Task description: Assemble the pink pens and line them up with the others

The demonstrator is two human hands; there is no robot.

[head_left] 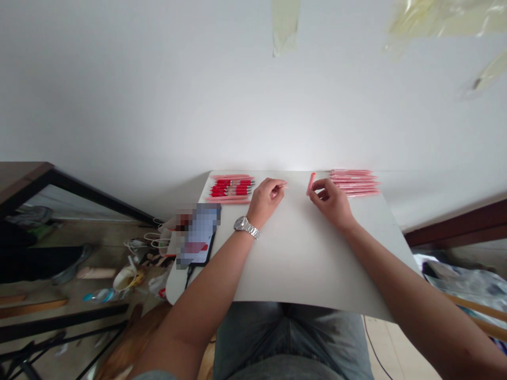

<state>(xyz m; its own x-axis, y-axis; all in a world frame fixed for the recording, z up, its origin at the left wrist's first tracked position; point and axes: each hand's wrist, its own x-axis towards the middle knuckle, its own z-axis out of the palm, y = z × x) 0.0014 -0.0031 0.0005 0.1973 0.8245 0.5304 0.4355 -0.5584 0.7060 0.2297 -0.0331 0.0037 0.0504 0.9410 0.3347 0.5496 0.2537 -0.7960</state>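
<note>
My left hand (268, 198), with a watch at the wrist, is closed over the white table. A small pale pink piece shows at its fingertips, too small to name. In my right hand (331, 203) a short pink pen-like tube (311, 184) with an orange end stands tilted, pinched between thumb and fingers. Left of my left hand lie several red click pens (233, 188), with pink slender sticks (227, 200) in front of and behind them. Beyond my right hand is a row of pink pens in clear sleeves (354, 182).
The white table (293, 264) meets the wall at the back. A phone (200, 235) with a cable lies at its left edge. Cables, a cup (125, 278) and a bottle (99, 295) are lower left. A plastic bag (471, 287) is at right.
</note>
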